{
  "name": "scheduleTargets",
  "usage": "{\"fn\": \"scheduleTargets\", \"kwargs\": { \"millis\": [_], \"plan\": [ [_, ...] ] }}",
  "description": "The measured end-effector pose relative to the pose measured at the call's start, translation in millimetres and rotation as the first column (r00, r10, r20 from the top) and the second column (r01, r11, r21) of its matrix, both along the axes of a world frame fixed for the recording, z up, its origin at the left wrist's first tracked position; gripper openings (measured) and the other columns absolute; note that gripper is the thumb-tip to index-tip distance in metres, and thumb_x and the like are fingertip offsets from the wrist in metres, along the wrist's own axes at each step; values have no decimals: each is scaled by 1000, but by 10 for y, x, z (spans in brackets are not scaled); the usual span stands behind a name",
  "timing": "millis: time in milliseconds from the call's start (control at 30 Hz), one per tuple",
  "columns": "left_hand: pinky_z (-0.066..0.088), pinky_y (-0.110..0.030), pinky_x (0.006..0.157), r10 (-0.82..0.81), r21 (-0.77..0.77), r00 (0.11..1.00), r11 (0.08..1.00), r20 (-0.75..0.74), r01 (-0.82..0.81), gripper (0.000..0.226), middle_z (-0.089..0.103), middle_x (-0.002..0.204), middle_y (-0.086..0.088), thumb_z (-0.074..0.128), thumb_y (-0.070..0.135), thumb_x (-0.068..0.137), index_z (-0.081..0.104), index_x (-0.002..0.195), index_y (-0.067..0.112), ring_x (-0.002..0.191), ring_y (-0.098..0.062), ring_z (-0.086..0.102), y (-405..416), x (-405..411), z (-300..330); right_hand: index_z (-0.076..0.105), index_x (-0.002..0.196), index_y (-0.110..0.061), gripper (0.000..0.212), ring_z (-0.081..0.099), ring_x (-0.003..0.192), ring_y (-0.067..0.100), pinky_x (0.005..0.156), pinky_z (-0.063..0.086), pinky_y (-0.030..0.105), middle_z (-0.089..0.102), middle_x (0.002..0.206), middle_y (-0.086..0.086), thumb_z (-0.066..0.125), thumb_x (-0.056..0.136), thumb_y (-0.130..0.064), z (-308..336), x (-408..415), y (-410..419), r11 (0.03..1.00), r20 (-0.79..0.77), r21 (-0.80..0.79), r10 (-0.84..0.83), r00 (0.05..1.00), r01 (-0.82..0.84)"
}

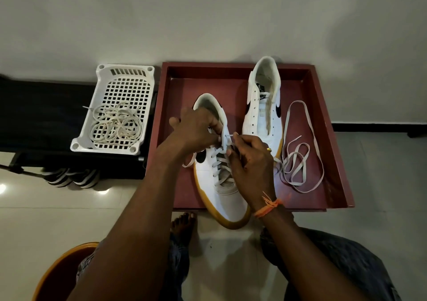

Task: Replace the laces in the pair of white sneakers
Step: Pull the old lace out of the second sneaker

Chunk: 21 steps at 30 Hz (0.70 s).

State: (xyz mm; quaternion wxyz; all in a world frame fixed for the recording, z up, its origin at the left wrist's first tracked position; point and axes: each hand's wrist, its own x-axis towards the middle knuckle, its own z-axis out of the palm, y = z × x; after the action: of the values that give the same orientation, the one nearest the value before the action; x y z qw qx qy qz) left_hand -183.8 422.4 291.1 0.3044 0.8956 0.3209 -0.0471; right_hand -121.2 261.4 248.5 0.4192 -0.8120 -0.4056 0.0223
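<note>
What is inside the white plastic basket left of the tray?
A loose tangle of off-white laces lies on the grid floor of the basket. Nothing else shows inside; what lies beneath the tangle is hidden.

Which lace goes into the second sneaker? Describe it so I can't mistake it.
Find the dark red wooden tray. Right of the unlaced white sneaker lies a loose flat grey lace on the tray floor. Unlike the cream laces in the white plastic basket, it's alone.

Read: "NIKE" in black on tongue label of unlaced sneaker (263,106) | black swoosh marks on both its sides | black swoosh on side of laced sneaker (221,185) | small print on insole illegible
</note>
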Motion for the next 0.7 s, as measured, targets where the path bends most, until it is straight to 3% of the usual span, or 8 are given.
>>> {"fn": "scheduleTargets", "kwargs": {
  "millis": [100,167,233,300,367,433,533,700],
  "plan": [
    [29,-40,94,29,-19,996,999,80,-27,16,66,104,16,74,24,82,69,75,38,119,-13,43,-28,36,-57,66,124,-4,34,62,93,19,80,52,22,67,103,10,64,90,-4,-16,2,19,998,-12,42,41,999,-41],
    [27,-30,81,23,-38,994,999,111,-19,9,66,96,14,71,21,86,73,89,29,101,-5,52,-85,74,-44,68,120,-4,29,63,88,15,78,49,11,68,100,9,64,92,-6,-7,19,16,997,-38,76,33,999,-30],
    [28,-33,77,-2,-20,996,1000,84,4,7,66,87,15,68,25,89,69,86,32,86,-3,56,-127,98,-42,69,119,-5,27,63,87,8,77,46,6,69,99,5,62,94,-12,16,42,11,993,-104,111,-19,994,31],
    [29,-37,79,-28,12,998,1000,51,27,6,67,90,14,66,29,89,67,85,33,84,-6,58,-165,129,-51,70,117,-7,26,63,89,1,79,48,8,69,98,-5,63,94,-16,31,98,7,983,-181,144,-89,979,116],
    [39,-34,74,-52,-33,996,998,77,55,6,68,95,10,68,24,89,71,90,28,81,-11,63,-195,163,-78,75,106,-10,17,65,88,-1,78,51,12,69,94,-10,67,92,-16,40,176,-2,969,-249,168,-135,959,180],
    [55,-38,68,-61,-89,990,993,129,73,8,68,96,4,71,16,87,73,90,23,79,-18,67,-210,175,-76,77,90,-15,8,67,78,2,70,53,17,70,82,-11,69,90,-17,24,241,-18,968,-273,156,-151,950,199],
    [59,-42,72,-73,-153,986,984,149,96,15,69,95,2,73,13,86,69,84,28,83,-26,68,-177,154,-55,71,82,-23,12,66,71,4,68,55,27,68,74,-12,68,89,-15,-19,281,-31,974,-303,112,-154,941,195],
    [59,-40,73,-63,-179,981,979,185,97,19,70,86,1,74,11,85,68,79,28,82,-28,69,-187,143,-39,71,82,-13,9,63,67,8,62,52,28,69,75,-4,66,89,-14,-40,286,-30,989,-167,97,-96,981,114]
  ]
}}
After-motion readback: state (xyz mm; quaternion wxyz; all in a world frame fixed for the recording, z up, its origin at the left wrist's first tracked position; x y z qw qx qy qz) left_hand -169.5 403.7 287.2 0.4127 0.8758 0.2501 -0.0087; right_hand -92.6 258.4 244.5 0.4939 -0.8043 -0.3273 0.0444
